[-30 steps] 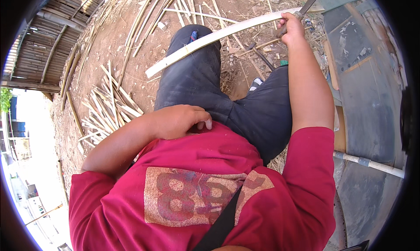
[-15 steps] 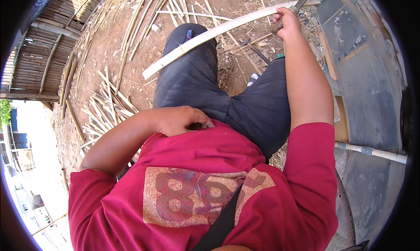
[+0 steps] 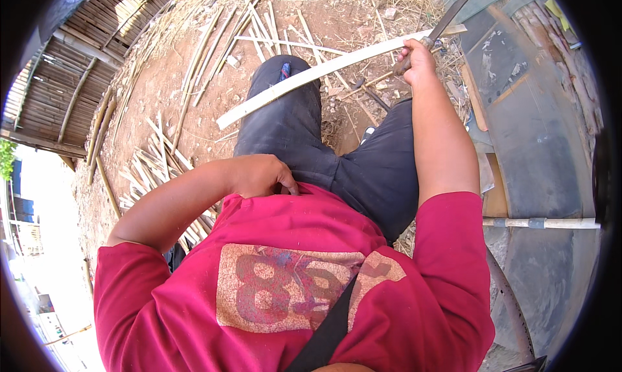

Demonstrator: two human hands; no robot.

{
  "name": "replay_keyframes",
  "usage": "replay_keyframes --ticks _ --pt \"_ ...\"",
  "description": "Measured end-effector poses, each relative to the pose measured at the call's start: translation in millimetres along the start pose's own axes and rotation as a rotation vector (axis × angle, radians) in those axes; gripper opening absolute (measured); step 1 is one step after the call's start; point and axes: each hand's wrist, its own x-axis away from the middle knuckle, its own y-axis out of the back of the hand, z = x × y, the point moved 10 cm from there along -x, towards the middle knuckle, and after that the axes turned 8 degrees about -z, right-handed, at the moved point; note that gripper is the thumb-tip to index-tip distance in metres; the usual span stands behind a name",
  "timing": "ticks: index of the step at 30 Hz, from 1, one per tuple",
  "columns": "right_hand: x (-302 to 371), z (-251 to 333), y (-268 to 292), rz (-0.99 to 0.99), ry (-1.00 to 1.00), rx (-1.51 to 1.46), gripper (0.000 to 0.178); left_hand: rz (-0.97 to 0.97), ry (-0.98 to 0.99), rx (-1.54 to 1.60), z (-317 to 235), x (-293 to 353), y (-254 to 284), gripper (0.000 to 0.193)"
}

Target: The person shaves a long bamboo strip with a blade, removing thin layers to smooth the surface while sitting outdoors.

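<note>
My right hand [image 3: 420,61] is closed around the brown handle of a machete [image 3: 448,19], whose dark blade points up and to the right. A long pale bamboo strip [image 3: 324,69] slants over my left thigh and reaches up past the right hand's fingers; whether those fingers also pinch it I cannot tell. Down at my waist, my left hand [image 3: 262,175] is bent inward with its fingers curled at the hem of my red shirt [image 3: 311,220]. Part of those fingers is hidden in the cloth.
Split bamboo pieces [image 3: 152,161] lie heaped on the dirt at the left, with long strips [image 3: 204,67] scattered beyond my knee. A bamboo-slat wall [image 3: 55,87] rises at far left. Grey sheeting [image 3: 531,113] and a pale pole [image 3: 551,223] are on the right.
My right hand has come a little lower and to the left with the machete, and the bamboo strip's right end has dropped. My left hand has shifted slightly left at the shirt hem.
</note>
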Motion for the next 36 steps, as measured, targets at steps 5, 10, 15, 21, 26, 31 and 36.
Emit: replay_keyframes --ticks 5,10,15,21,26,31,36 --pt "6 1 5 -0.010 0.026 -0.041 0.017 -0.255 -0.167 -0.227 -3 5 -3 0.023" --pt "11 4 14 -0.030 0.039 -0.050 0.012 -0.391 -0.205 -0.346 -6 14 -2 0.021" --pt "25 4 8 -0.034 0.046 -0.060 0.011 -0.521 -0.121 -0.417 5 15 -7 0.023" --pt "25 3 15 -0.041 0.049 -0.071 0.016 -0.560 -0.252 -0.496 -9 24 -16 0.021" --pt "31 7 11 -0.028 0.066 -0.042 0.008 -0.557 -0.310 -0.654 -13 33 -27 0.026" --pt "34 4 6 -0.023 0.015 -0.053 0.007 -0.499 -0.168 -0.624 -9 26 -24 0.028" --pt "33 5 8 -0.016 0.041 -0.045 0.011 -0.423 -0.252 -0.528 -16 25 -22 0.030"
